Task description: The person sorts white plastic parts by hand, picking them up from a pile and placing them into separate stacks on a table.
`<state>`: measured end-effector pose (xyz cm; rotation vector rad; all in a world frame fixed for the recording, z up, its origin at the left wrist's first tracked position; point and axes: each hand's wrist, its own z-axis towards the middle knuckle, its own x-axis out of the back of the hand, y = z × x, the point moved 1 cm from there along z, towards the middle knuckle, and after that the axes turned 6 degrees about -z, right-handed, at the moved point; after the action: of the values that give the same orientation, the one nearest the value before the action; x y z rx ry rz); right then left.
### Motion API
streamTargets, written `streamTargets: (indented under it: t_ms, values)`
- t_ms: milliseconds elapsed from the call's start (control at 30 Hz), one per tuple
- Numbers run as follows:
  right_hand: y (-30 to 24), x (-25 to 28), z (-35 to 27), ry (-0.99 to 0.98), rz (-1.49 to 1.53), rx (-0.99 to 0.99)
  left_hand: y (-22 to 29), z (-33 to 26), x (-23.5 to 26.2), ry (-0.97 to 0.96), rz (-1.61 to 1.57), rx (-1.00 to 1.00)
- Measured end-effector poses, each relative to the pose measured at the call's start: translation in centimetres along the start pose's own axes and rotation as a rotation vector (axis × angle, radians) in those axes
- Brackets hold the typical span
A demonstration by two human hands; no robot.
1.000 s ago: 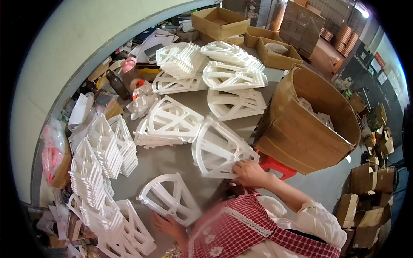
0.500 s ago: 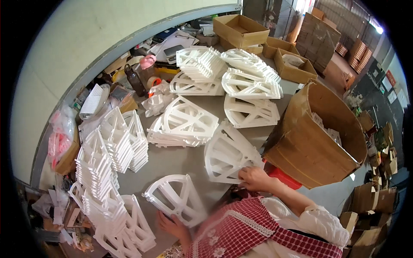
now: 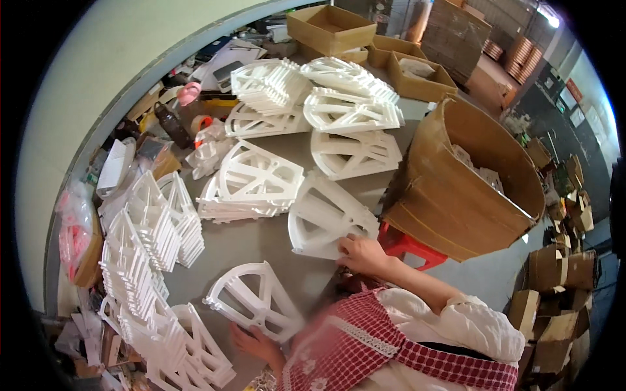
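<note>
My right hand [image 3: 362,253] rests on the near edge of a stack of white fan-shaped foam frames [image 3: 326,215] on the grey table [image 3: 248,244], fingers curled on the top piece. My left hand [image 3: 255,341] sits low at the table's front edge, touching the near rim of a single white fan-shaped foam frame [image 3: 255,306]. Whether the left fingers grip it is hard to tell. A red checked apron covers my front.
More white foam frames lie stacked at mid-table [image 3: 255,182], at the back [image 3: 352,111] and upright in rows along the left [image 3: 143,260]. A large round cardboard bin [image 3: 456,195] stands on a red stool [image 3: 411,246] at right. Cardboard boxes [image 3: 329,26] stand behind.
The view has shifted slightly, so the table sits lower and to the right. My right hand stays on the foam stack and my left hand stays by the single frame.
</note>
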<state>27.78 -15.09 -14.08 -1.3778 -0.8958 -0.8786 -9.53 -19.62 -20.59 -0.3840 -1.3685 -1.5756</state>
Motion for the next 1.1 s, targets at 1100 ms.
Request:
streamTargets:
  t_ms: [1100]
  values:
    - [-7.4, 9.4, 21.9, -0.200, 1.218, 0.013, -0.1, -0.4, -0.4, 0.009, 0.010, 0.097]
